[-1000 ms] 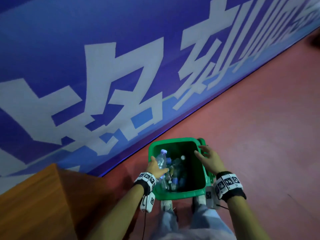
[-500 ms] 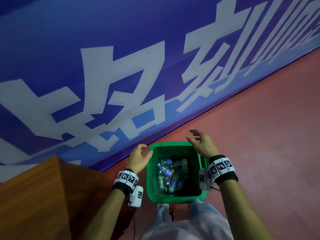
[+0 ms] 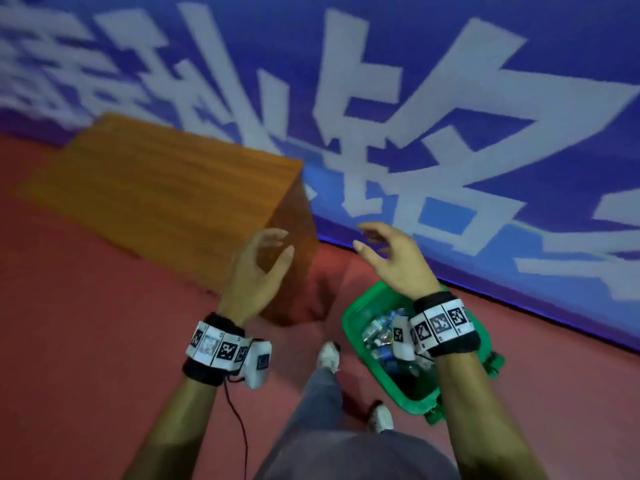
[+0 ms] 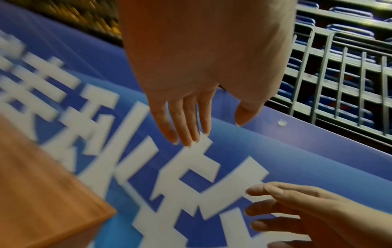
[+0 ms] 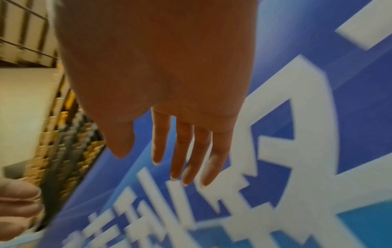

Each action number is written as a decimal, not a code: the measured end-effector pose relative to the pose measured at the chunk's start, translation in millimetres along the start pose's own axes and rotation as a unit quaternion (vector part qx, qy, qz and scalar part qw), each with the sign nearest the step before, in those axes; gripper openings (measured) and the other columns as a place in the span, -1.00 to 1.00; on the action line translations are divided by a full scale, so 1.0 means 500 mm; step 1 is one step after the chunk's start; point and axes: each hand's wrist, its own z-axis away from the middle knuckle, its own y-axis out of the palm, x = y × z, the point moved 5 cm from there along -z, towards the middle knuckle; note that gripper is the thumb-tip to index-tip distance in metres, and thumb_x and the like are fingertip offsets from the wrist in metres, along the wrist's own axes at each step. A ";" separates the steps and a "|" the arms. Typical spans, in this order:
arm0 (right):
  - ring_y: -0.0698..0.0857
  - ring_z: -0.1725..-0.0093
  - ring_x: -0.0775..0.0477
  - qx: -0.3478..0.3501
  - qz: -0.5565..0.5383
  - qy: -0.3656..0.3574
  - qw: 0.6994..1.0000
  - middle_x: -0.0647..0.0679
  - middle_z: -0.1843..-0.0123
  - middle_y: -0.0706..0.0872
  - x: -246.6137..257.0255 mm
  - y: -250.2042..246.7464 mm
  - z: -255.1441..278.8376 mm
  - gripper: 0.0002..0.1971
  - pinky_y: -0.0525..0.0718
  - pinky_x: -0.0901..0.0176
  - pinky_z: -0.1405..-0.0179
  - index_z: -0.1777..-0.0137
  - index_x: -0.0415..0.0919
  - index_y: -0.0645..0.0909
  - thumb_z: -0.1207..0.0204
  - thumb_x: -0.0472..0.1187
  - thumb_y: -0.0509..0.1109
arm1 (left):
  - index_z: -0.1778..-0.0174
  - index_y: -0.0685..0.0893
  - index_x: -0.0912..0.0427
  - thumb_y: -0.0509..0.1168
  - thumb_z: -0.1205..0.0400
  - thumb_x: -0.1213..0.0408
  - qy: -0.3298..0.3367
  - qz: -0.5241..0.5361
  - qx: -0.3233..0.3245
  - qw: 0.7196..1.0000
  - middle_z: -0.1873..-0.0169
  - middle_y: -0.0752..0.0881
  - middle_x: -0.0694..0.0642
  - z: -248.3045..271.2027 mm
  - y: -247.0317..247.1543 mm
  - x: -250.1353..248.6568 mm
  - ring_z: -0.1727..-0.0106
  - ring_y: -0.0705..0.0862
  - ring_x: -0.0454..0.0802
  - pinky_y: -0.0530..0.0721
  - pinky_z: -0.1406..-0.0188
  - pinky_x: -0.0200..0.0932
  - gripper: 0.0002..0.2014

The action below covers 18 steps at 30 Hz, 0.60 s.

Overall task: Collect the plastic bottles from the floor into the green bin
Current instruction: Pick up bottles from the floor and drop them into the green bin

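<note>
Here both the left hand (image 3: 254, 271) and right hand (image 3: 398, 259) hover empty, fingers loose, above the green bin (image 3: 356, 315).

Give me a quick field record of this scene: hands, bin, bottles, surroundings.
left hand: raised, fingers relaxed, holding nothing
right hand: raised above the bin, fingers spread, holding nothing
green bin: on the red floor, beside the person's feet
plastic bottles: piled inside the bin
wooden box: left of the bin
blue banner: behind

Left hand (image 3: 252, 271), right hand (image 3: 398, 261): empty, raised.
</note>
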 end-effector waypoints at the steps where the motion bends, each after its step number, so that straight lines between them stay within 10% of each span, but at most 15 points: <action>1: 0.76 -0.16 0.18 0.029 -0.004 -0.021 0.999 0.05 -0.15 0.80 0.027 0.044 -0.001 -0.68 0.68 0.14 -0.32 -0.31 0.00 0.70 -0.60 0.02 0.51 | -0.29 0.70 0.01 0.44 -0.70 0.13 -0.011 -0.008 -0.031 0.999 -0.19 0.75 -0.15 0.045 -0.044 0.010 -0.22 0.74 -0.17 0.71 -0.25 -0.07 -0.75; 12: 0.66 -0.30 0.25 0.382 -0.007 -0.209 0.900 0.19 -0.31 0.71 0.432 0.608 0.174 -0.60 0.65 0.08 -0.41 -0.41 0.16 0.62 -0.61 0.17 0.46 | -0.25 0.69 -0.06 0.43 -0.68 0.09 -0.196 -0.083 -0.352 0.911 -0.15 0.75 -0.13 0.641 -0.490 0.197 -0.16 0.75 -0.13 0.76 -0.19 0.05 -0.76; 18: 0.69 -0.24 0.23 0.466 -0.038 -0.276 0.840 0.23 -0.23 0.72 0.622 0.914 0.374 -0.61 0.71 0.02 -0.30 -0.38 0.18 0.63 -0.57 0.17 0.47 | -0.24 0.69 -0.04 0.44 -0.68 0.10 -0.266 -0.105 -0.450 0.846 -0.16 0.76 -0.14 0.959 -0.665 0.271 -0.16 0.75 -0.17 0.76 -0.20 0.03 -0.77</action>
